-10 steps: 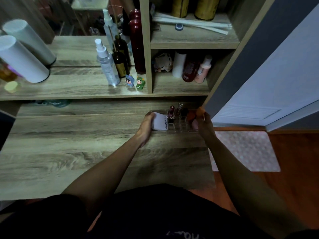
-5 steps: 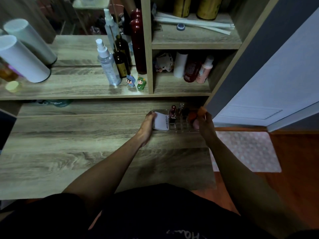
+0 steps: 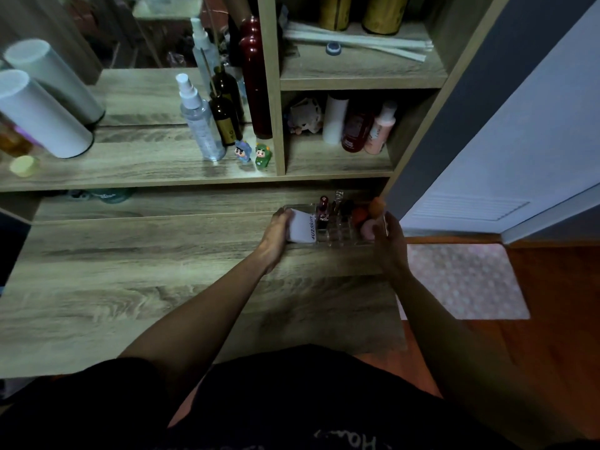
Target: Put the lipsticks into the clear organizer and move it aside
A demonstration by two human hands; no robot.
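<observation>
The clear organizer (image 3: 339, 237) sits at the far right of the wooden desk (image 3: 130, 287), under the lowest shelf. Upright in it stands a dark red lipstick (image 3: 322, 213), with a clear-capped one (image 3: 338, 198) behind it. It also holds a white box (image 3: 302, 228) on the left and orange and pink sponges (image 3: 368, 219) on the right. My left hand (image 3: 276, 233) grips the organizer's left end. My right hand (image 3: 388, 241) holds its right end, fingers curled on the wall.
The shelf above the desk carries a spray bottle (image 3: 198, 120), a dark bottle (image 3: 225, 120), two small figurines (image 3: 253, 154) and white cylinders (image 3: 39, 115). Bottles (image 3: 363, 128) stand in the right cubby. A door (image 3: 519, 157) and a pink floor mat (image 3: 464, 280) lie to the right.
Both hands have stayed on the organizer's ends. The organizer and hands show almost no shift between frames.
</observation>
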